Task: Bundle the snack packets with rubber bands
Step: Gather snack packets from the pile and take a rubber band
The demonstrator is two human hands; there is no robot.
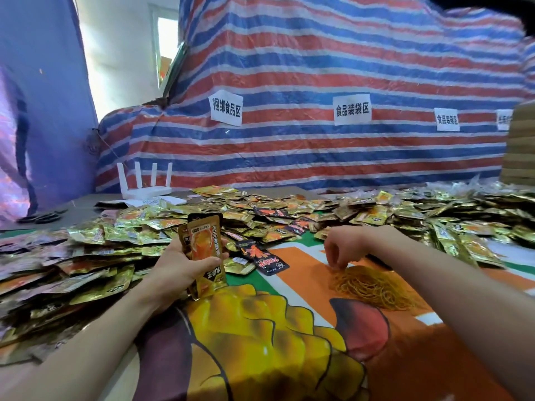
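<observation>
Left hand [185, 266]: nearest me, thumb across the front and fingers curled behind, clamped on a stack of gold-and-orange foil snack packets [204, 247] held upright over the orange printed table cover [304, 273].
Right hand [343, 247]: a little farther out, fingers bunched and pointing down, tips in the edge of the tangled heap of thin yellow rubber bands [376, 287]. I cannot tell whether a band is caught between them.
Step in hand: fetching one band, I judge. Best to tease out a single loop (they cling together) and lift it clear of the heap before crossing over. Meanwhile my left thumb should keep the packet edges square, so the band seats round the middle.
Beyond: the loose spread of gold foil packets [260, 206] waiting to be bundled.
Farthest: a white four-antenna router [144, 183] below the red-blue-and-white striped tarpaulin [318, 68].
</observation>
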